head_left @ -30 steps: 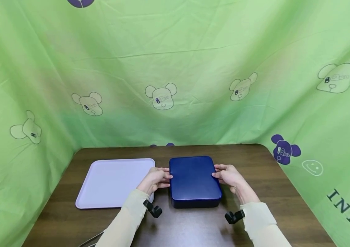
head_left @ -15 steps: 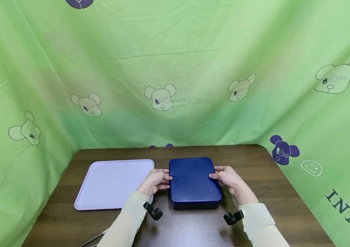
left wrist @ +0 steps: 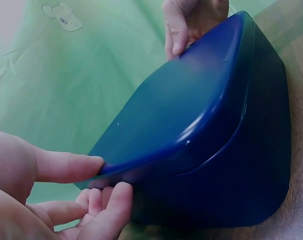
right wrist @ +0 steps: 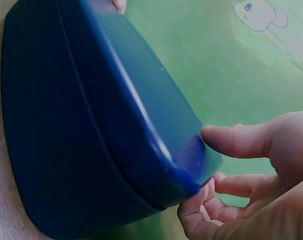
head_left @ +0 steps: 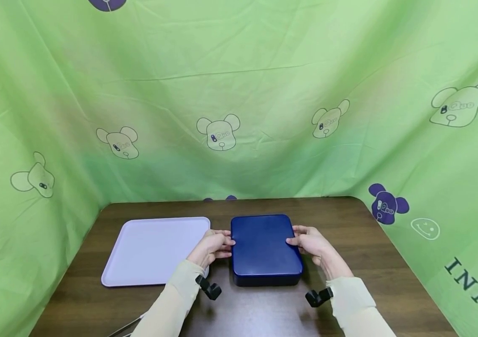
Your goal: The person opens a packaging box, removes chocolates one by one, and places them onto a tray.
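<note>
A dark blue lidded box (head_left: 265, 247) stood flat on the brown tabletop (head_left: 361, 243), held between the two hands. The left hand (head_left: 213, 245) gripped its left edge: in the left wrist view the thumb lay on the rim of the lid (left wrist: 191, 115) and the curled fingers (left wrist: 109, 210) tucked under that rim against the box's side. The right hand (head_left: 312, 242) did the same on the opposite edge, thumb on top of the lid and fingers curled beneath its lip, as the right wrist view showed. Whether the lid was lifted off its base at all could not be told. Just outside the left hand, on its far side from the box, a pale lilac tray (head_left: 150, 250) lay flat on the tabletop, its near right corner hidden under the left wrist. A green printed cloth (head_left: 239, 93) hung beyond both hands.
</note>
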The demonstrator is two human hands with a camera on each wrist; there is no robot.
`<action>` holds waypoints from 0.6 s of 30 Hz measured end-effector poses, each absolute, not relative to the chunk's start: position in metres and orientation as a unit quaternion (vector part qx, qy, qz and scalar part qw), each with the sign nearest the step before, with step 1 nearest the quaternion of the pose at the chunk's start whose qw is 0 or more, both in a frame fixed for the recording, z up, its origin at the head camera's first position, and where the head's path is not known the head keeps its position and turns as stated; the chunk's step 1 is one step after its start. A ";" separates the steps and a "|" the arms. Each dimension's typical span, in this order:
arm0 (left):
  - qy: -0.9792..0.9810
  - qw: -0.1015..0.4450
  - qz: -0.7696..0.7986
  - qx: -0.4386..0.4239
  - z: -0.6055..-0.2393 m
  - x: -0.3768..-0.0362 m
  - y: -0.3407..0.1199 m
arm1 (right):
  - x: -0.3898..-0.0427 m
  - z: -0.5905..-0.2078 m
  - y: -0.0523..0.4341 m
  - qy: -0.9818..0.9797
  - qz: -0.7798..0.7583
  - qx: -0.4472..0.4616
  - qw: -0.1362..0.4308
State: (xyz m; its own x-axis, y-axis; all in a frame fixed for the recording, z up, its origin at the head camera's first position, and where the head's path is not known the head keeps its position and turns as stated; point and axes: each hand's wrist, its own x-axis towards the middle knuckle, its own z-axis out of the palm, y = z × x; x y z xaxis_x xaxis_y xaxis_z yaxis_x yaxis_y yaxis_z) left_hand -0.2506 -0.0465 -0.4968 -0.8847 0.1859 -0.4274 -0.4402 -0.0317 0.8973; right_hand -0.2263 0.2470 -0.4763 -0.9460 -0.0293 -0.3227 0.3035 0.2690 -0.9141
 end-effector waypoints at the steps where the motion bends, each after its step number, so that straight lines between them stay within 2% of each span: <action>1: 0.662 0.219 0.710 -0.095 -0.496 -0.251 -0.047 | -0.227 -0.476 0.247 0.785 -0.597 0.087 0.139; 18: 0.687 0.201 0.691 -0.100 -0.489 -0.261 -0.044 | -0.245 -0.477 0.248 0.777 -0.606 0.096 0.141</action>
